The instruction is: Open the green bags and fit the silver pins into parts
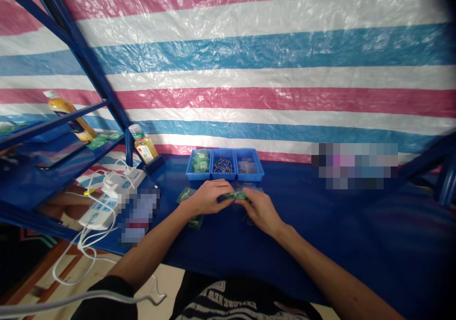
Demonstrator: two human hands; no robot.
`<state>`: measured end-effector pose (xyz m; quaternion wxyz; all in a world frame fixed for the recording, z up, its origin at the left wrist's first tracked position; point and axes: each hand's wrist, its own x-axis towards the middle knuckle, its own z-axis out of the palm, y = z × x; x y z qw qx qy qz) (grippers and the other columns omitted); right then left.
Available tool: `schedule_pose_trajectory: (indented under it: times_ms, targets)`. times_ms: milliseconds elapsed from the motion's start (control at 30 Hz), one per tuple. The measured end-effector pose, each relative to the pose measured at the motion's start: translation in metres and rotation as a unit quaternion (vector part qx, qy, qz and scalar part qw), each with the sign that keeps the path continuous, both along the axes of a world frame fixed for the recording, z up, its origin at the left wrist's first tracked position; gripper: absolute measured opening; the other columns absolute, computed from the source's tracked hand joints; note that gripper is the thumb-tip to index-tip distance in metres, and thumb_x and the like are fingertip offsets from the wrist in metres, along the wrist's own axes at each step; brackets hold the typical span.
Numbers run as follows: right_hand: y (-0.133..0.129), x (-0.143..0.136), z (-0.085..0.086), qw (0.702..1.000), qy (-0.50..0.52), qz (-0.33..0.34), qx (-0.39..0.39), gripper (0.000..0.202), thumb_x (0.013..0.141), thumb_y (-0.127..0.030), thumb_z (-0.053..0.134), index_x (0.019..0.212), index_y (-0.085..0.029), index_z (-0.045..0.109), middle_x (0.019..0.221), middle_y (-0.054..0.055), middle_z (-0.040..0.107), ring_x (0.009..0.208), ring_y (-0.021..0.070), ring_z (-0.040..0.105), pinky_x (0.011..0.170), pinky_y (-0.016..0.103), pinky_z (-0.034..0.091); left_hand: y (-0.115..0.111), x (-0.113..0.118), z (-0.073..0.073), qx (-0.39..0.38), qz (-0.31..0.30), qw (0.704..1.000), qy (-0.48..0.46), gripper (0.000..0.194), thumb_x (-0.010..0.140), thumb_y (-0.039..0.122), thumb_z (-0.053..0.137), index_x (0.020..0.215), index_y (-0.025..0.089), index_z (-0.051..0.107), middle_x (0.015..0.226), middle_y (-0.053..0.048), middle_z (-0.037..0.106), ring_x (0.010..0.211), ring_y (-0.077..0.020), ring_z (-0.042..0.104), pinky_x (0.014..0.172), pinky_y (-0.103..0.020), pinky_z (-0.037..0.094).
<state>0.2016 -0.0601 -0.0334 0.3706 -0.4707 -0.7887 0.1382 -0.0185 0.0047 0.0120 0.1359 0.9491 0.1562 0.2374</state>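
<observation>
Between my two hands is a small green plastic packet (pixel 239 195), pinched by the fingers of both. My left hand (pixel 213 197) grips its left end, and my right hand (pixel 259 207) has the right end. What is inside the packet cannot be made out. More green packets (pixel 185 195) lie on the table beside and under my left hand. Just beyond my hands stand three joined blue bins: the left one holds green packets (pixel 201 162), the middle one small metal screw-like pieces (pixel 223 166), the right one clear bags (pixel 246 166).
A blue table (pixel 320 244) extends to the right. On the left are a white power strip (pixel 99 210) with tangled cables, a blurred-out flat object (pixel 140 215), and a bottle (pixel 143 144). Blue metal frame bars (pixel 117 115) rise there. Striped plastic sheeting (pixel 270 92) hangs behind.
</observation>
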Motion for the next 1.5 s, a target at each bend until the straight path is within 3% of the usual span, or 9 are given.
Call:
schedule_pose_trajectory:
  times_ms: [233,367,533,733,900,1100,1300,1367,1500]
  targets:
    - [-0.002,-0.002,0.001,1.0,-0.017,0.004,0.007,0.031,0.106,-0.035,0.05,0.078,-0.022,0.054,0.073,0.001,0.064,0.069,0.0192,0.062,0.064,0.028,0.039,0.0,0.0,0.0,-0.013,-0.008,1.0,0.002,0.017,0.098,0.025,0.056,0.105,0.016,0.069,0.102,-0.01,0.072,0.099,-0.02,0.067,0.091,-0.03,0.052]
    - [-0.003,-0.004,0.002,1.0,0.016,0.015,0.011,0.031,0.106,-0.036,0.049,0.081,-0.022,0.059,0.075,0.002,0.066,0.07,0.0193,0.062,0.065,0.029,0.043,0.002,0.0,0.0,-0.014,-0.005,1.0,0.002,0.018,0.098,0.027,0.056,0.105,0.016,0.069,0.101,-0.01,0.071,0.097,-0.0197,0.066,0.089,-0.029,0.051]
    - [-0.004,-0.006,0.006,0.998,0.067,-0.009,0.005,0.019,0.102,-0.04,0.058,0.097,-0.023,0.065,0.086,0.003,0.067,0.073,0.0189,0.061,0.068,0.031,0.047,0.001,-0.001,0.002,-0.011,0.006,0.999,0.03,0.019,0.1,0.027,0.054,0.09,0.015,0.065,0.091,-0.008,0.068,0.083,-0.0162,0.064,0.076,-0.025,0.048]
    - [-0.005,-0.005,0.009,0.995,0.092,-0.011,0.035,0.024,0.103,-0.034,0.056,0.084,-0.022,0.062,0.09,0.005,0.063,0.081,0.02,0.06,0.075,0.032,0.049,0.001,-0.001,0.003,-0.017,0.016,1.0,0.017,0.028,0.104,0.035,0.051,0.093,0.015,0.066,0.091,-0.007,0.068,0.081,-0.0154,0.063,0.075,-0.024,0.046]
    - [-0.005,-0.005,0.009,0.996,0.08,0.005,0.027,0.017,0.102,-0.034,0.058,0.091,-0.023,0.064,0.086,0.004,0.063,0.078,0.0201,0.059,0.071,0.032,0.048,0.003,-0.002,0.003,-0.03,0.012,0.999,0.019,0.032,0.105,0.035,0.049,0.09,0.014,0.067,0.088,-0.007,0.068,0.082,-0.0159,0.064,0.077,-0.025,0.048]
    - [-0.006,-0.004,0.011,0.996,0.08,0.018,0.039,0.021,0.103,-0.033,0.055,0.086,-0.023,0.062,0.092,0.006,0.066,0.085,0.0214,0.061,0.078,0.034,0.049,0.002,-0.002,0.003,-0.049,0.017,0.998,-0.019,0.027,0.102,0.039,0.056,0.109,0.017,0.07,0.101,-0.009,0.071,0.092,-0.0185,0.067,0.087,-0.029,0.051]
    - [-0.006,-0.005,0.009,0.998,0.036,-0.014,0.049,0.03,0.102,-0.04,0.058,0.078,-0.022,0.059,0.078,0.003,0.063,0.073,0.0193,0.059,0.068,0.031,0.045,0.004,-0.003,0.003,-0.043,0.018,0.998,-0.038,0.025,0.101,0.034,0.056,0.088,0.015,0.065,0.087,-0.007,0.066,0.082,-0.0168,0.062,0.076,-0.027,0.049]
    - [-0.006,-0.005,0.006,0.998,0.036,-0.031,0.042,0.026,0.101,-0.041,0.059,0.083,-0.022,0.062,0.071,0.0,0.06,0.064,0.0171,0.058,0.062,0.029,0.043,0.005,-0.003,0.001,-0.04,0.023,0.998,-0.031,0.024,0.102,0.032,0.056,0.087,0.015,0.063,0.085,-0.006,0.064,0.079,-0.016,0.061,0.073,-0.026,0.047]
    - [-0.008,-0.007,0.002,0.997,0.058,-0.052,0.024,0.023,0.103,-0.04,0.056,0.112,-0.023,0.068,0.059,-0.004,0.058,0.049,0.0144,0.055,0.052,0.027,0.04,0.008,-0.004,-0.002,-0.019,0.033,0.999,-0.026,0.02,0.102,0.026,0.053,0.086,0.016,0.061,0.085,-0.006,0.063,0.081,-0.0164,0.06,0.075,-0.026,0.047]
